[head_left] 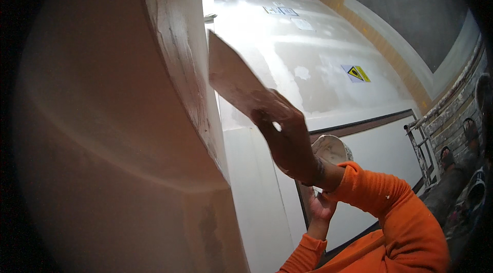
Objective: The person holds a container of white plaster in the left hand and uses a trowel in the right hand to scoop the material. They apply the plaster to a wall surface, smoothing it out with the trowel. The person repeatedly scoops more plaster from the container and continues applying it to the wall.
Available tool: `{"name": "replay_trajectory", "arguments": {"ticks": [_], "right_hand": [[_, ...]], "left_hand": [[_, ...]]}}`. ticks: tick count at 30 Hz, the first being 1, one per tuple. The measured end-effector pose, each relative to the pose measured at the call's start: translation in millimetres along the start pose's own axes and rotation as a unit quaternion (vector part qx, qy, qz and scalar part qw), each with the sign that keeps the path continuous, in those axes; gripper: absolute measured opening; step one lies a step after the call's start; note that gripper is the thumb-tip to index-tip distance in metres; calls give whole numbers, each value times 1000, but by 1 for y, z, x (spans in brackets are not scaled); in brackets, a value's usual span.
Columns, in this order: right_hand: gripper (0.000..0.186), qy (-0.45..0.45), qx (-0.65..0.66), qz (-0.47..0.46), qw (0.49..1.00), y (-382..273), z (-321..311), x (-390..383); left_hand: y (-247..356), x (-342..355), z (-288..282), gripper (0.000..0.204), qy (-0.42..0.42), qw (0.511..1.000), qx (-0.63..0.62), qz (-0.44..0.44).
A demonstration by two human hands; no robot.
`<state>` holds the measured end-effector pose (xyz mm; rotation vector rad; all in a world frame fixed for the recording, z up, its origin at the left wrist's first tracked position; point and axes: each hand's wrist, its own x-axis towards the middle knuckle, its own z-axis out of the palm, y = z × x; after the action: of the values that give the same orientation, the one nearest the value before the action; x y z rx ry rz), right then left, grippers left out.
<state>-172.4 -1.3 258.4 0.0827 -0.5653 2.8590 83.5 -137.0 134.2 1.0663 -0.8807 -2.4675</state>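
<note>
- A pale plastered wall corner (179,67) fills the left.
- The right hand (287,139) grips a wide, plaster-smeared flat trowel blade (231,75) touching that corner.
- Lower right, the left hand (321,206) cups a round white plaster-caked pan (331,149) from beneath.

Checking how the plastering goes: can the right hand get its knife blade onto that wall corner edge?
Probably yes: the right hand holds the putty knife with its blade tip at the corner edge, nothing between.
</note>
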Motion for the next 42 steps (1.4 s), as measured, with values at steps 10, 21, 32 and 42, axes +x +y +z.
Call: {"name": "replay_trajectory", "arguments": {"ticks": [10,21,32,42], "right_hand": [[49,-107,7,28,994,-46,0,-106],[60,-94,-65,3,993,-24,41,-77],[44,-80,135,277,948,15,-5,-70],[52,-160,182,214,946,-9,-1,-34]], "left_hand": [[8,-39,20,66,-74,995,69,-19],[-1,-37,3,66,-63,995,65,-44],[-2,-22,-5,67,-152,984,-62,-72],[2,-20,6,68,18,993,115,-4]]}}
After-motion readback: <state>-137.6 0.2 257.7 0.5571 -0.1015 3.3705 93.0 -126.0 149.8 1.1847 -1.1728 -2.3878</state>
